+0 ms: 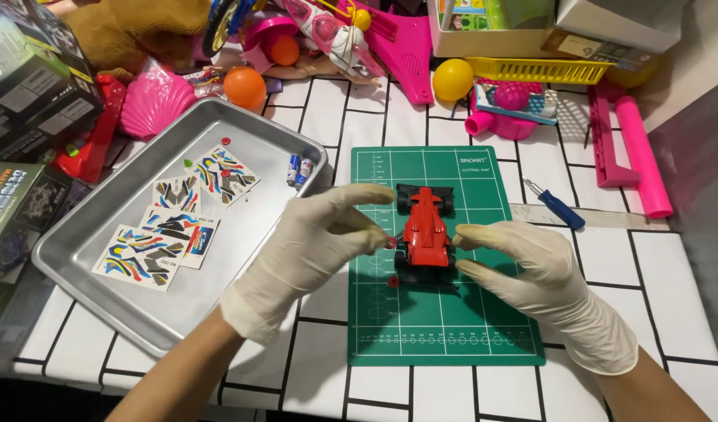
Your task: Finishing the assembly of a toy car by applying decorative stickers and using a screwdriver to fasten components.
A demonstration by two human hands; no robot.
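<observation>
Here, a red toy race car (pixel 426 228) sits near the middle of a green cutting mat (pixel 445 328) on the white, black-lined desk (pixel 671 266). The gloved left hand (pixel 316 246) reaches in from the car's left side, its fingers (pixel 375 234) pinched shut on a small red piece (pixel 391 242) held against the car's flank. The gloved right hand (pixel 531 270) rests at the car's right side, fingers loosely open and just touching the body. Another small red piece (pixel 392 281) lies on the mat just beside the car. A metal tray (pixel 101 297) with sticker sheets (pixel 152 250) stands left of the mat, and a blue screwdriver (pixel 556 205) lies to its right.
</observation>
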